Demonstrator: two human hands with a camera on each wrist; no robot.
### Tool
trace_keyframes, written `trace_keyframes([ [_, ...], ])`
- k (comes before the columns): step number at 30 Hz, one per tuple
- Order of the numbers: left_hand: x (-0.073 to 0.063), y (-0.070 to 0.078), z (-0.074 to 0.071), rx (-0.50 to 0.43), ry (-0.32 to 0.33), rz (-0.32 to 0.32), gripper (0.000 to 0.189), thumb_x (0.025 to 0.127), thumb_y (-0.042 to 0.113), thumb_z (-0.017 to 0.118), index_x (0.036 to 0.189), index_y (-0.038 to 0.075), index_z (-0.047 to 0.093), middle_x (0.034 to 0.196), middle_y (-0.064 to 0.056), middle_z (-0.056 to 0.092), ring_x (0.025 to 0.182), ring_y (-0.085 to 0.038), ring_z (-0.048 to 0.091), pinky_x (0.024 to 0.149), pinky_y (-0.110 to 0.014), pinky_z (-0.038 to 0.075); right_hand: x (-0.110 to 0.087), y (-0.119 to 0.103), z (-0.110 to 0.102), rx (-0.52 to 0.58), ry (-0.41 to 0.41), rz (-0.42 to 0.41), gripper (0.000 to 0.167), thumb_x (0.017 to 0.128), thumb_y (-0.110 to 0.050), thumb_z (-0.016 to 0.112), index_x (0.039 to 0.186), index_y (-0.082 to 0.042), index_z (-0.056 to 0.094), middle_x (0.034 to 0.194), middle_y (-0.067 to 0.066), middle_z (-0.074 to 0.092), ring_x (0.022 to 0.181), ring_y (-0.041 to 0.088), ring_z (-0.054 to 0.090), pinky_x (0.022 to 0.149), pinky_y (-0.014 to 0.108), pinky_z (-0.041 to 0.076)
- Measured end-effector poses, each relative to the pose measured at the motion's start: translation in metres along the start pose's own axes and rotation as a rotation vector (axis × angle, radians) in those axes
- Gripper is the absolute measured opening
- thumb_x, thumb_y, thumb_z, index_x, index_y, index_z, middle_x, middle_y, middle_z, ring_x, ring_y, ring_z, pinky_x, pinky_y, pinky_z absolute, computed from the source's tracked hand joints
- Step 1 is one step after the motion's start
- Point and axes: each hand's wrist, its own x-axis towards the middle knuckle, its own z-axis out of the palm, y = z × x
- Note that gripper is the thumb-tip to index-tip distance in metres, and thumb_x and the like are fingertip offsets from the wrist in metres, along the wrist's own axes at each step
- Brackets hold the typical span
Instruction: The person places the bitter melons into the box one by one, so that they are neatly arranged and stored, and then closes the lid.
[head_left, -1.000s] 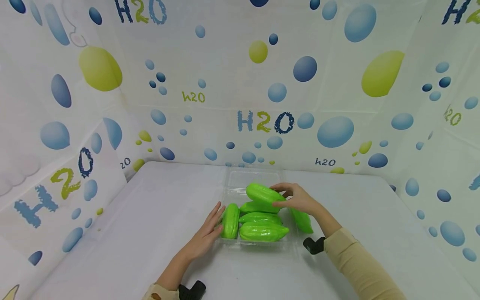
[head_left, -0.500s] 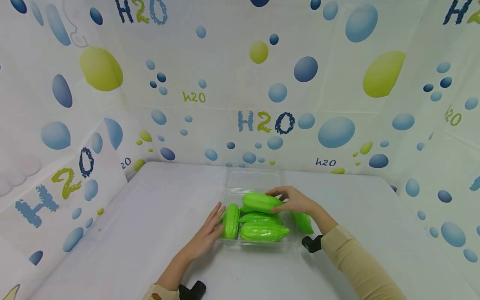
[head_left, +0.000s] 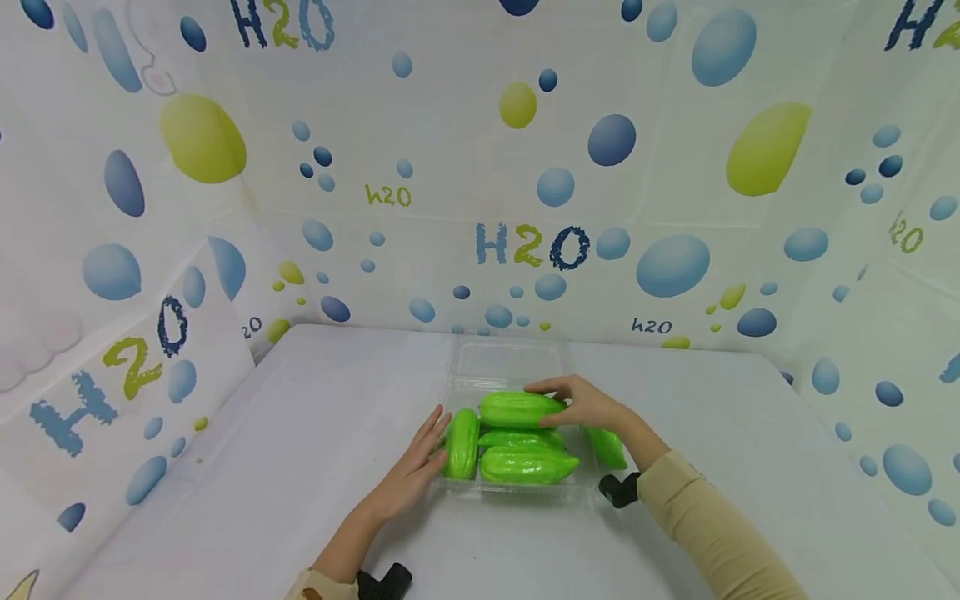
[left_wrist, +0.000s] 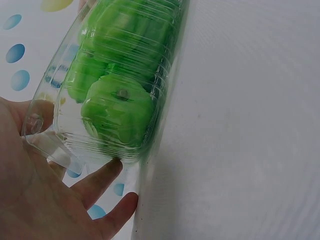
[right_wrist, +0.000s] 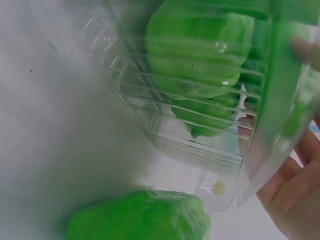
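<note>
A clear plastic clamshell box (head_left: 525, 488) sits on the table with several long, ridged green fruits in it. One green fruit (head_left: 463, 443) stands lengthwise along its left side; a front fruit (head_left: 528, 465) and another behind it lie crosswise. My right hand (head_left: 588, 404) grips the right end of an upper green fruit (head_left: 513, 410) at the back of the box, thumb in front and fingers behind. My left hand (head_left: 408, 471) touches the box's left wall with fingers extended; the left wrist view shows fingertips (left_wrist: 116, 166) against the clear plastic. Whether the upper fruit rests on another is hidden.
Another green fruit (head_left: 606, 448) lies on the table just right of the box, partly behind the right hand. The box's hinged lid (head_left: 510, 360) lies folded back toward the wall. A printed curtain (head_left: 442, 150) encloses the white table (head_left: 300, 417).
My right hand has lowered the upper fruit and shifted it slightly left, toward the front, over the back of the box. It is now more level. The left hand has stayed put.
</note>
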Motion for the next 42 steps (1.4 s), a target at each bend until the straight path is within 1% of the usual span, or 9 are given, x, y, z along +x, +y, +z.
trace_keyframes([
  [5,-0.001,-0.001,0.000,0.001,0.003,-0.007,0.052,0.099,0.018,0.038,0.146,0.006,0.018,0.153,-0.011,0.001,0.132,-0.037,0.025,0.104,-0.057,0.017,-0.002,-0.005,0.002,0.030,0.012,-0.008,0.053,0.080,-0.005,0.069,0.128,0.005,0.049,0.129,0.023,0.049,0.112,0.040,0.048,0.093,0.052,0.039],
  [7,-0.002,-0.001,0.001,0.002,0.006,-0.008,0.052,0.099,0.018,0.038,0.146,0.006,0.018,0.153,-0.010,0.001,0.131,-0.037,0.026,0.104,-0.057,0.018,-0.002,-0.003,0.002,0.024,0.024,-0.005,0.053,0.080,-0.006,0.069,0.128,0.003,0.050,0.129,0.022,0.049,0.111,0.039,0.048,0.092,0.051,0.039],
  [11,-0.002,-0.001,0.001,0.004,0.008,-0.005,0.052,0.099,0.018,0.038,0.146,0.005,0.018,0.153,-0.011,0.001,0.132,-0.037,0.025,0.104,-0.057,0.018,-0.003,0.003,0.000,0.019,0.044,0.014,0.056,0.080,-0.014,0.071,0.130,-0.003,0.050,0.129,0.018,0.051,0.111,0.035,0.050,0.091,0.046,0.043],
  [14,-0.002,0.000,0.001,0.001,0.008,-0.002,0.053,0.099,0.017,0.039,0.146,0.005,0.018,0.153,-0.012,0.001,0.132,-0.037,0.024,0.104,-0.056,0.018,-0.005,0.007,-0.002,0.048,0.058,0.025,0.058,0.079,-0.019,0.073,0.131,-0.007,0.050,0.129,0.017,0.051,0.109,0.034,0.052,0.088,0.044,0.046],
  [17,-0.002,0.000,0.001,-0.001,0.008,-0.003,0.053,0.099,0.017,0.039,0.145,0.004,0.019,0.152,-0.013,0.002,0.132,-0.037,0.023,0.104,-0.057,0.018,-0.008,0.009,-0.005,0.084,0.079,0.025,0.060,0.078,-0.020,0.073,0.132,-0.009,0.049,0.129,0.018,0.050,0.109,0.033,0.052,0.086,0.042,0.048],
  [23,-0.002,0.000,0.001,-0.003,0.009,-0.002,0.052,0.099,0.017,0.039,0.146,0.005,0.019,0.152,-0.013,0.002,0.129,-0.039,0.029,0.104,-0.056,0.020,-0.015,0.009,-0.010,0.116,0.108,0.025,0.060,0.079,-0.019,0.073,0.133,-0.010,0.048,0.130,0.016,0.050,0.111,0.036,0.051,0.087,0.042,0.047],
  [30,-0.002,-0.001,0.002,-0.007,0.009,-0.010,0.052,0.099,0.018,0.038,0.146,0.007,0.018,0.153,-0.011,0.001,0.129,-0.039,0.029,0.103,-0.057,0.020,-0.023,0.012,-0.014,0.143,0.148,0.015,0.060,0.079,-0.018,0.073,0.133,-0.010,0.048,0.129,0.015,0.051,0.112,0.041,0.048,0.087,0.043,0.047],
  [35,-0.001,-0.001,0.002,-0.005,0.005,-0.005,0.052,0.099,0.018,0.038,0.146,0.006,0.018,0.153,-0.011,0.001,0.129,-0.039,0.030,0.103,-0.057,0.021,-0.032,0.014,-0.019,0.151,0.175,0.018,0.059,0.080,-0.019,0.072,0.133,-0.011,0.047,0.129,0.015,0.050,0.112,0.042,0.048,0.087,0.042,0.047],
  [42,0.000,-0.001,0.001,0.002,0.011,0.003,0.053,0.098,0.017,0.039,0.145,0.004,0.019,0.153,-0.010,0.003,0.129,-0.039,0.030,0.103,-0.056,0.021,-0.043,0.019,-0.024,0.148,0.190,0.030,0.058,0.082,-0.020,0.070,0.134,-0.010,0.046,0.129,0.018,0.050,0.111,0.043,0.048,0.087,0.044,0.047],
])
